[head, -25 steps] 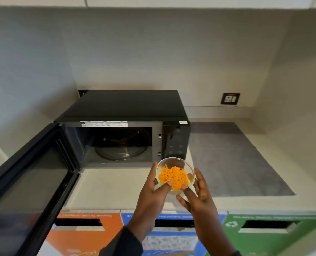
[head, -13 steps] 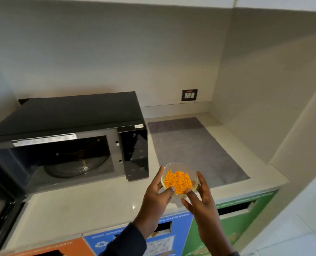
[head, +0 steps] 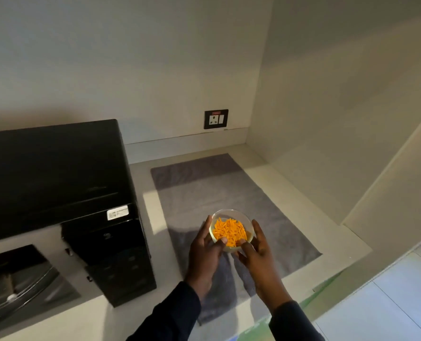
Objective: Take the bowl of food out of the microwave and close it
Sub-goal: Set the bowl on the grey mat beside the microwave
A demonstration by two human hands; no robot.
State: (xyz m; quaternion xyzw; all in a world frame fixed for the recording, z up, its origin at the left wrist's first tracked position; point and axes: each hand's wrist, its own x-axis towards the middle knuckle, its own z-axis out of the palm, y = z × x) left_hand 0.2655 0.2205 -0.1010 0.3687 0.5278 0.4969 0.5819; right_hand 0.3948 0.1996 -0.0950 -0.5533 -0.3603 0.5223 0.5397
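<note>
**Bowl of orange food held over grey mat beside open microwave**

Two bare hands cup a small clear glass bowl point(head: 232, 230) filled with short orange strips of food point(head: 229, 231), holding it above a grey rectangular cloth mat point(head: 211, 193) that lies on a pale countertop point(head: 261, 166). The left hand point(head: 205, 252) wraps the bowl's left side, its thumb hooked over the near rim; the right hand point(head: 257, 252) closes on the right side, thumb likewise on the rim. Whether the bowl's base touches the mat cannot be told, since the hands hide its underside. Both forearms wear dark sleeves point(head: 172, 316), cut off at the bottom edge of the frame.

To the left stands a black box-shaped microwave point(head: 54, 168), its left part cropped by the frame. Its cavity is open, with part of the glass turntable point(head: 19, 291) showing at the lower left; the door itself lies out of view. The control panel's markings are too dark to read, as is the small white sticker point(head: 117, 212) on the top edge. A black wall socket point(head: 216, 118) sits on the pale wall behind the mat. Light floor tiles point(head: 389, 291) appear at the lower right.
</note>
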